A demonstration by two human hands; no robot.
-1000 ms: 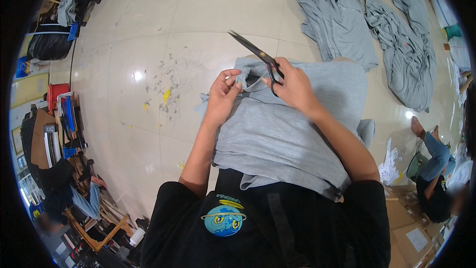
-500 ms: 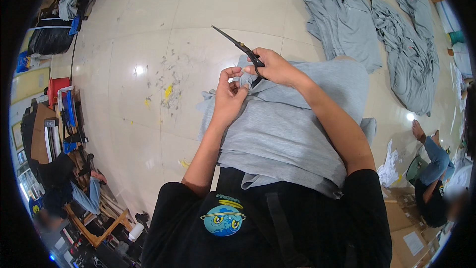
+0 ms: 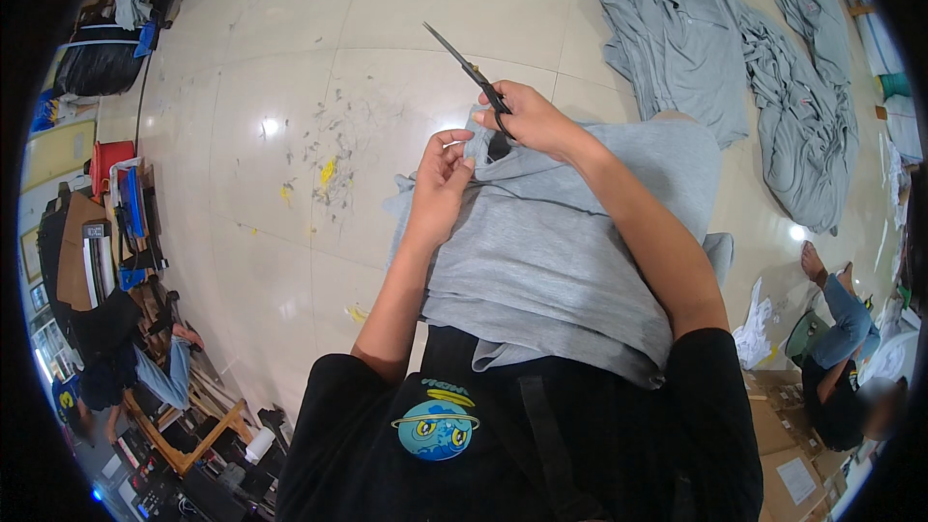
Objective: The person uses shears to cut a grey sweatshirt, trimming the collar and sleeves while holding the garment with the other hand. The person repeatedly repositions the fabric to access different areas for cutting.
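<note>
A grey knit garment [image 3: 561,261] lies folded over my lap. My left hand [image 3: 440,188] grips a narrow folded band [image 3: 479,153] at its upper left, fingers curled and thumb on the cloth. My right hand [image 3: 532,121] is closed on black scissors [image 3: 462,61] just above and right of my left hand; their long blades point up and left, away from the cloth. A dark opening shows in the band beneath my right fingers.
Tiled floor [image 3: 242,232] bears grey and yellow scraps [image 3: 327,174]. Grey garments [image 3: 667,39] are heaped upper right. One seated person [image 3: 836,367] is at lower right, another [image 3: 164,377] at lower left. A red container [image 3: 108,164] and furniture line the left; cardboard boxes [image 3: 793,454] sit lower right.
My right hand and the scissors have moved up and left from one second ago, the blades tilting more upright. My left hand has shifted slightly right, still on the cloth.
</note>
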